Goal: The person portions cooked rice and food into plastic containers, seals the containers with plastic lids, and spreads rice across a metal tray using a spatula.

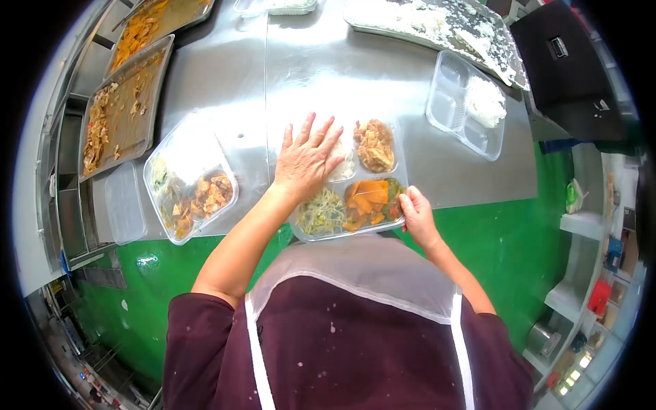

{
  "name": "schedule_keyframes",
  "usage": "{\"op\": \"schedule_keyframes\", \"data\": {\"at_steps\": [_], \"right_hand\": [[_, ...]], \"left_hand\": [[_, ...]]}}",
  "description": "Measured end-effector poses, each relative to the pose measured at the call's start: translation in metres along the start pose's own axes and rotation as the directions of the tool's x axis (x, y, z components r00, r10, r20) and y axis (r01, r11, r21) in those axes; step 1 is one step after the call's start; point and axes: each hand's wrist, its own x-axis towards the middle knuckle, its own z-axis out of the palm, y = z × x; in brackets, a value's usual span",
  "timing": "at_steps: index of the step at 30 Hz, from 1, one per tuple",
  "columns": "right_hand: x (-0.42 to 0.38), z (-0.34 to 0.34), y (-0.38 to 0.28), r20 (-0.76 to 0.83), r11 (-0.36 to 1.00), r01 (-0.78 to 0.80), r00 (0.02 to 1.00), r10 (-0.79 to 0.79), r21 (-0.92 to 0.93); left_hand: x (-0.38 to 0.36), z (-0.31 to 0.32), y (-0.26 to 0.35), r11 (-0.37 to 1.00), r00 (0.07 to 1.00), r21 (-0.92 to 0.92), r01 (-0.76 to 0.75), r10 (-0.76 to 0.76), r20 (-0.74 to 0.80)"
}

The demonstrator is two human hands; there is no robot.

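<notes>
From my screen, I could pass a hand over the steel tabletop point(219, 75) beyond the left hand point(307, 160). A filled meal tray point(227, 164) blocks my left; the rice-holding compartment tray point(447, 109) and rice pan point(396, 35) crowd my right.

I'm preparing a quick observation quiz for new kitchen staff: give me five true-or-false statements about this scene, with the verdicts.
1. The left hand lies palm down over part of the middle box. True.
2. The right hand touches nothing. False: it grips that box's right edge.
3. Every compartment of the right box is filled. False: only one is.
4. The pan beyond the right box holds rice. True.
5. The floor is red. False: it is green.
</notes>
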Motion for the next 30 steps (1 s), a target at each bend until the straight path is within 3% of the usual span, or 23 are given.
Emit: {"op": "schedule_keyframes", "data": {"at_steps": [3, 4, 6, 8, 10, 13, 14, 15, 16, 19, 20, 22, 28, 30], "right_hand": [[0.001, -0.007, -0.006, 0.019, 0.994, -0.079, 0.997, 0.081, -0.081], [0.007, -0.008, -0.01, -0.039, 0.963, 0.04, 0.998, -0.052, -0.268], [0.042, -0.006, -0.025, -0.065, 0.755, 0.233, 0.937, -0.343, -0.613], [0.105, -0.001, -0.043, -0.115, 0.692, 0.208, 0.914, -0.39, -0.691], [0.167, 0.011, -0.057, -0.056, 0.526, 0.187, 0.909, -0.413, -0.83], [0.217, 0.024, -0.063, 0.41, -0.017, 0.48, 0.73, -0.546, -0.877], [0.221, 0.026, -0.065, 0.444, -0.092, 0.47, 0.724, -0.528, -0.878], [0.22, 0.026, -0.065, 0.44, -0.09, 0.458, 0.754, -0.488, -0.885], [0.214, 0.026, -0.071, 0.442, -0.098, 0.45, 0.773, -0.454, -0.887], [0.229, 0.02, -0.059, 0.505, -0.117, 0.526, 0.698, -0.508, -0.843], [0.229, 0.019, -0.057, 0.517, -0.132, 0.534, 0.682, -0.516, -0.835], [0.229, 0.018, -0.059, 0.538, -0.116, 0.568, 0.667, -0.516, -0.815], [0.225, 0.026, -0.065, 0.39, 0.243, 0.56, 0.771, -0.504, -0.792], [0.223, 0.025, -0.062, 0.319, 0.332, 0.552, 0.773, -0.548, -0.765]], "left_hand": [[0.0, 0.009, 0.003, 0.996, 0.995, -0.064, 0.063, -0.058, 0.085], [-0.001, 0.009, 0.004, 0.995, 0.994, -0.058, 0.079, -0.074, 0.086], [0.002, 0.009, 0.004, 0.993, 0.993, -0.048, 0.105, -0.101, 0.065], [0.002, 0.01, 0.006, 0.995, 0.994, -0.036, 0.088, -0.086, 0.065], [0.003, 0.008, 0.004, 0.996, 0.994, -0.027, 0.086, -0.084, 0.062], [0.003, 0.005, 0.004, 0.993, 0.992, -0.036, 0.112, -0.11, 0.068], [0.002, 0.005, 0.003, 0.992, 0.991, -0.046, 0.118, -0.114, 0.064], [0.001, 0.005, 0.004, 0.99, 0.991, -0.063, 0.125, -0.121, 0.059], [0.002, 0.008, 0.0, 0.994, 0.993, -0.059, 0.095, -0.099, -0.061], [0.014, 0.013, -0.033, 0.948, 0.899, -0.203, 0.245, -0.301, -0.319], [0.013, 0.018, -0.04, 0.869, 0.858, -0.274, 0.413, -0.472, -0.202], [0.018, 0.025, -0.05, 0.611, 0.682, -0.39, 0.689, -0.728, 0.064], [0.013, 0.045, -0.054, 0.464, 0.583, -0.484, 0.742, -0.803, 0.124], [0.008, 0.028, -0.044, 0.356, 0.503, -0.548, 0.757, -0.853, 0.142]]}}
